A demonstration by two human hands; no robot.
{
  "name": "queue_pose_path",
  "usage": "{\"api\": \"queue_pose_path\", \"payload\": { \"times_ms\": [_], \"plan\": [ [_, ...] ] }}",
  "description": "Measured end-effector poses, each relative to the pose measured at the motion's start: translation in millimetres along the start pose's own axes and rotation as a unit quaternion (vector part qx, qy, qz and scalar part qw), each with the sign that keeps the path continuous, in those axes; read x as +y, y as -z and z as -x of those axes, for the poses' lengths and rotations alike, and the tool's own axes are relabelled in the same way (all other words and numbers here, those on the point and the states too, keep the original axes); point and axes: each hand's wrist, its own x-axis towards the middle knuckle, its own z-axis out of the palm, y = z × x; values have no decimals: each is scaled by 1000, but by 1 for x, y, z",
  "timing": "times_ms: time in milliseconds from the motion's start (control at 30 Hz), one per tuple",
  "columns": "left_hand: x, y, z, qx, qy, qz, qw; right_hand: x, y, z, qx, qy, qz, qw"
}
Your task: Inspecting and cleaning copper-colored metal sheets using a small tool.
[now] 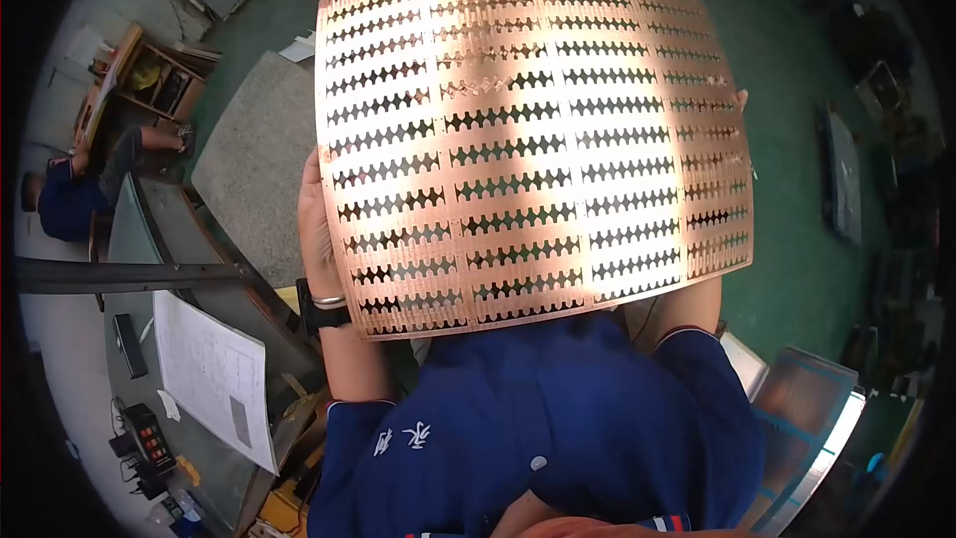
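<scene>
A large copper-coloured metal sheet (pixel 508 137), cut through with rows of toothed slots in several columns, is held up in front of my chest. Light glares off parts of its face. My left hand (pixel 315 214) grips the sheet's left edge, with the fingers partly hidden behind it; a dark watch (pixel 324 311) and a light bangle are on that wrist. At the right edge only the fingertips of my right hand (pixel 742 98) show, curled round the rim. The rest of that hand is behind the sheet.
On the left, a bench (pixel 124 339) carries a paper sheet (pixel 214 374) and a black box with lit displays (pixel 147 438). Another person (pixel 75 199) sits farther left. A dark bar (pixel 129 277) juts in. A framed panel (pixel 802 408) stands at lower right. The floor (pixel 787 199) is green.
</scene>
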Motion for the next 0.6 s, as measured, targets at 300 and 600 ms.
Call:
{"api": "queue_pose_path", "payload": {
  "times_ms": [300, 600],
  "plan": [
    [1, 20, 3, -59, 90, 80, 991, -10, -20, 4, -55, -100, -204, 972],
    [-7, 35, 13, -29, 110, -23, 993, -6, 47, 4, 133, 41, -209, 968]
  ]
}}
